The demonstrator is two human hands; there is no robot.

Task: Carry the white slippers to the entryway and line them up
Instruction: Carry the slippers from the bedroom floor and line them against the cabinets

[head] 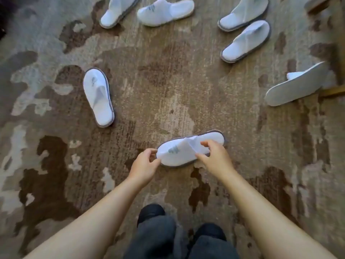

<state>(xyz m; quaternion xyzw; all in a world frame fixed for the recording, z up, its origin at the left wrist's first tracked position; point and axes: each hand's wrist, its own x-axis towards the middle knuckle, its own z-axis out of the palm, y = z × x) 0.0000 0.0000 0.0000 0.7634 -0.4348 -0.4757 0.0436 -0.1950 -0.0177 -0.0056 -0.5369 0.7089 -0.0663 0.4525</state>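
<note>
A white slipper [179,152] with a grey sole edge and grey logo lies sideways on the carpet just in front of me. My left hand [144,166] pinches its toe end. My right hand [214,158] grips the opening of its upper near the middle. Several more white slippers lie scattered: one [99,98] to the left, two [119,10] [166,12] at the top, two [244,14] [246,42] at the upper right, and one [293,86] turned sole-up at the right.
A brown and grey patterned carpet [168,81] covers the whole floor. My dark trouser legs [179,238] show at the bottom. A wooden furniture edge [334,91] sits at the right, beside the upturned slipper.
</note>
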